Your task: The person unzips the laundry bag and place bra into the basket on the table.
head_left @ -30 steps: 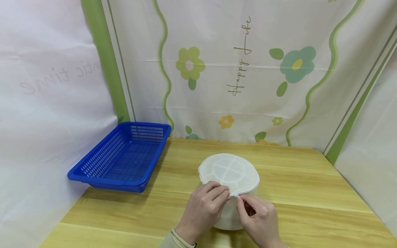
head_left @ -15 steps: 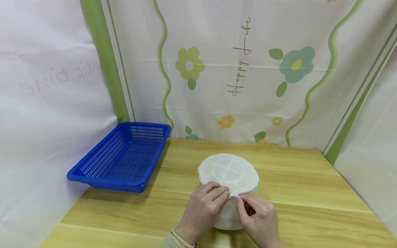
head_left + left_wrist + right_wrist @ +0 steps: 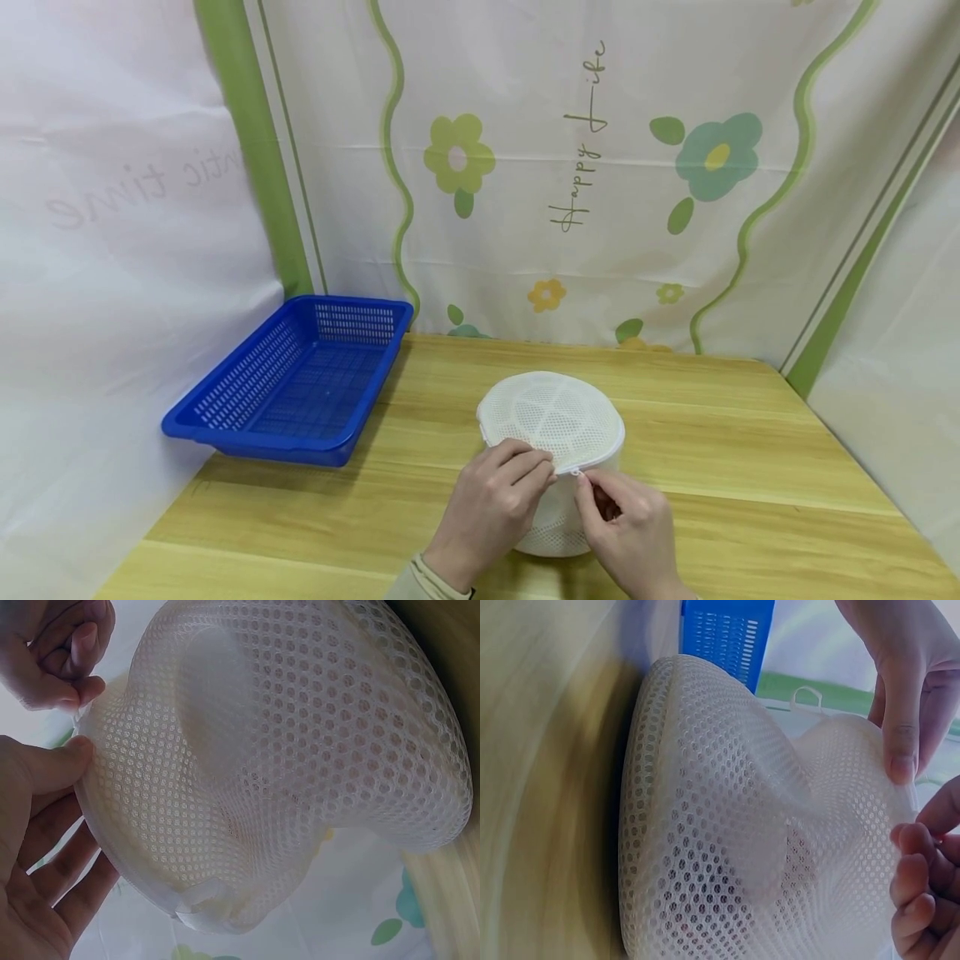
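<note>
A round white mesh laundry bag (image 3: 555, 417) stands upright on the wooden table, its zipped top facing up. My left hand (image 3: 491, 504) pinches the front rim; in the left wrist view its thumb (image 3: 64, 765) lies on the mesh side, with the other fingers beyond the edge. Just to its right, the thumb and forefinger of my right hand (image 3: 633, 529) pinch the small white zipper pull (image 3: 576, 472). From the right wrist view, the bag's mesh side (image 3: 727, 825) bulges and creases below both hands. The right fingertips mostly hide the pull there.
A blue plastic basket (image 3: 300, 451) with slotted walls sits at the table's left, beside the hanging cloth. Flower-printed cloth (image 3: 517, 200) rises behind the table (image 3: 750, 450). A small white loop (image 3: 808, 694) sticks out from the bag's far side.
My right hand has shifted very slightly to the right with the zipper pull. The left hand keeps its grip on the rim, and the bag has edged slightly left.
</note>
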The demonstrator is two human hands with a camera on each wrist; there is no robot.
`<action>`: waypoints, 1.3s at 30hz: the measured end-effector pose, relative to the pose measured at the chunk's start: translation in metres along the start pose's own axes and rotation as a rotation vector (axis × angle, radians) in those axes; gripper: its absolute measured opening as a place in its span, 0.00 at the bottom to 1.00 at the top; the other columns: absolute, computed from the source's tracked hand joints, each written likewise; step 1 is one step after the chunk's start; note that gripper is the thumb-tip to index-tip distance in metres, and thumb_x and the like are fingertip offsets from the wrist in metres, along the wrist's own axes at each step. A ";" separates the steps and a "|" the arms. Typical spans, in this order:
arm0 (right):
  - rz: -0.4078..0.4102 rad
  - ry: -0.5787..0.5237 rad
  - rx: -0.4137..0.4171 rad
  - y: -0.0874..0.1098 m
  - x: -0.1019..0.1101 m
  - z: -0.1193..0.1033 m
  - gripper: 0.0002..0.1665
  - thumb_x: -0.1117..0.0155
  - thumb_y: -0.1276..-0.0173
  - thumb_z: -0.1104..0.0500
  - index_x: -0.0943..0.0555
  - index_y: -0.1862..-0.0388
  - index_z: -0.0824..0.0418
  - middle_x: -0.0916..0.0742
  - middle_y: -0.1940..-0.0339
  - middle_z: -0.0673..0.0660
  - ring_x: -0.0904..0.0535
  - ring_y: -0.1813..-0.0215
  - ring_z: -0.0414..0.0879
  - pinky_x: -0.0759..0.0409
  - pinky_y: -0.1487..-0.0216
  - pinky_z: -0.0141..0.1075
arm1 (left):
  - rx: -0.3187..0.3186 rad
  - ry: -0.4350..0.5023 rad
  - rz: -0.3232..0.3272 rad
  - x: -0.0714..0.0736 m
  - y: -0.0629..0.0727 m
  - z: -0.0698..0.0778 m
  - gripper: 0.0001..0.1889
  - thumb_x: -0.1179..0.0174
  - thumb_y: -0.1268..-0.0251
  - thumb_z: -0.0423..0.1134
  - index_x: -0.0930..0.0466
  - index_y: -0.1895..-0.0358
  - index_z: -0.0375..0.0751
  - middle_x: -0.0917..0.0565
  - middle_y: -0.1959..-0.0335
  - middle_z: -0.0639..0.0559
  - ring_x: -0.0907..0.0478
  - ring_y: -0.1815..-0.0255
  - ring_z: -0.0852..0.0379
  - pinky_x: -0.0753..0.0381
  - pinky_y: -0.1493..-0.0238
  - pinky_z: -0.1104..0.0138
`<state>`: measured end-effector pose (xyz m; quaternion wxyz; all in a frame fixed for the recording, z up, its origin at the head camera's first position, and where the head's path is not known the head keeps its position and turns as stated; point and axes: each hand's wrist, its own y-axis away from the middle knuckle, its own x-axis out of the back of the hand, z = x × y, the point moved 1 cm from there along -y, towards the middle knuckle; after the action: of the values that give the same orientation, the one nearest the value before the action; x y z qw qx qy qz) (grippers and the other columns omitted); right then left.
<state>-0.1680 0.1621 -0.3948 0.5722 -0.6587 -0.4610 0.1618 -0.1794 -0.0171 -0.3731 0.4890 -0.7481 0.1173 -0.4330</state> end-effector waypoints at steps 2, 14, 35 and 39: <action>-0.003 -0.020 0.016 0.000 -0.001 0.000 0.06 0.37 0.46 0.67 0.17 0.77 0.57 0.26 0.82 0.40 0.34 0.83 0.31 0.36 0.85 0.19 | 0.003 0.005 -0.001 0.000 0.000 0.000 0.06 0.38 0.33 0.36 0.12 0.65 0.41 0.14 0.62 0.54 0.20 0.60 0.59 0.20 0.51 0.72; -0.007 -0.122 0.120 0.000 -0.006 -0.005 0.07 0.40 0.37 0.65 0.17 0.74 0.62 0.24 0.80 0.43 0.33 0.81 0.32 0.35 0.83 0.18 | -0.002 0.026 -0.015 -0.003 0.000 0.001 0.07 0.38 0.33 0.37 0.13 0.56 0.42 0.15 0.58 0.53 0.20 0.54 0.57 0.21 0.47 0.70; -0.017 -0.137 0.098 0.000 -0.007 -0.006 0.05 0.39 0.41 0.67 0.17 0.74 0.61 0.23 0.80 0.43 0.33 0.81 0.30 0.35 0.83 0.17 | -0.013 0.018 -0.042 -0.004 0.002 0.003 0.13 0.48 0.27 0.36 0.12 0.59 0.41 0.14 0.57 0.51 0.21 0.54 0.56 0.21 0.47 0.70; -0.017 -0.130 0.097 0.000 -0.006 -0.006 0.05 0.39 0.43 0.68 0.17 0.75 0.61 0.24 0.81 0.42 0.33 0.81 0.30 0.36 0.83 0.16 | -0.010 0.023 -0.042 -0.004 0.001 0.003 0.09 0.43 0.31 0.36 0.12 0.60 0.41 0.14 0.57 0.52 0.20 0.54 0.57 0.22 0.46 0.70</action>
<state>-0.1669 0.1534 -0.3946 0.5736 -0.6143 -0.4944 0.2216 -0.1790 -0.0138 -0.3766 0.4746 -0.7479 0.1092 -0.4511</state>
